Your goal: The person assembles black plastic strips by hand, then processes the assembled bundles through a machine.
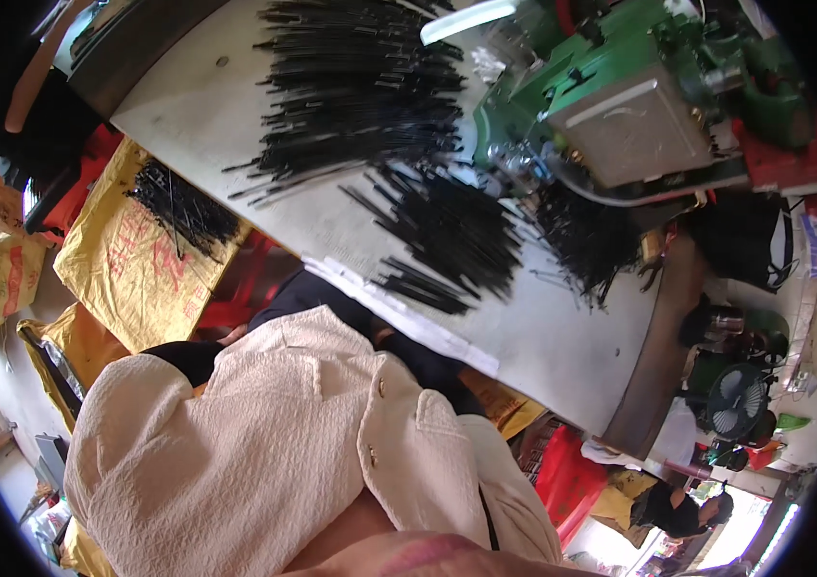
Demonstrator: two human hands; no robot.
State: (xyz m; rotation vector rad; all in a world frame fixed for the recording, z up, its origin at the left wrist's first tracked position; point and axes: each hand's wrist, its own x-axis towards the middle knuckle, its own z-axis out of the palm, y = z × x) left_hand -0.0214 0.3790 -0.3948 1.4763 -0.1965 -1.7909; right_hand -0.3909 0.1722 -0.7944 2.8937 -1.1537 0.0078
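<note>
A small part of what looks like my left hand (233, 335) shows beyond a dark cuff, low beside a red stool (245, 279) under the table edge. Its fingers are hidden, so I cannot tell whether it holds anything. No part of my right hand shows. In front of me stands a pale worktable (322, 226). A broad pile of thin black rods (360, 87) covers its far part. A smaller bundle of black rods (452, 231) lies nearer. More black pieces (581, 240) are heaped by a green machine (610, 87).
On the left, a yellow woven sack (139, 260) carries another bunch of black rods (182, 207). A person's bare forearm (33, 77) shows at upper left. A fan (737, 399) stands at the right, and another person (673, 510) is farther off at lower right.
</note>
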